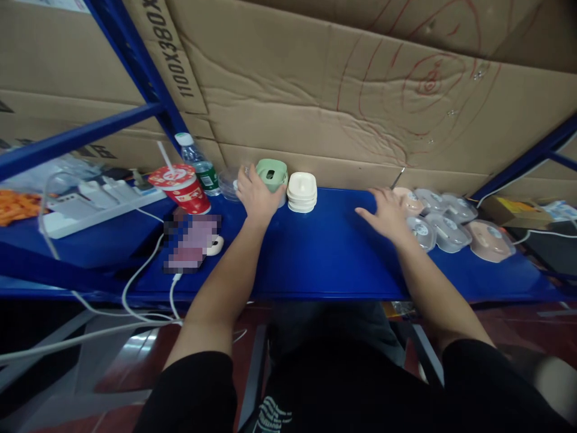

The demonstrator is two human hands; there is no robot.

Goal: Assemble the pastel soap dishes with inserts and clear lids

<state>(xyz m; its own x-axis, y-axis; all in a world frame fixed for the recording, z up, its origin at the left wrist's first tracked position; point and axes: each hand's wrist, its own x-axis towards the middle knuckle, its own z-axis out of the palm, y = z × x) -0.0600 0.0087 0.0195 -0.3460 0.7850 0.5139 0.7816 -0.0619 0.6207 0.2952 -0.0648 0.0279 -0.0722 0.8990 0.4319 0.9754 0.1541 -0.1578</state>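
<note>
My left hand (259,195) reaches to the back of the blue table, its thumb and fingers spread at the left side of a stack of green square containers (274,172). Whether it grips the stack is hard to tell. A short stack of cream square pieces (302,191) stands just right of the green ones. Behind my left hand, partly covered, is a clear round container (229,183). My right hand (386,211) hovers with fingers apart and nothing in it, just left of several clear-lidded containers (446,231), some with pinkish bases.
A red cup with a straw (183,189), a water bottle (198,165) and a phone with a cable (189,243) are at the left, beside a white power strip (103,207). Cardboard (279,78) walls the back; blue shelf posts (144,72) flank the table (329,258).
</note>
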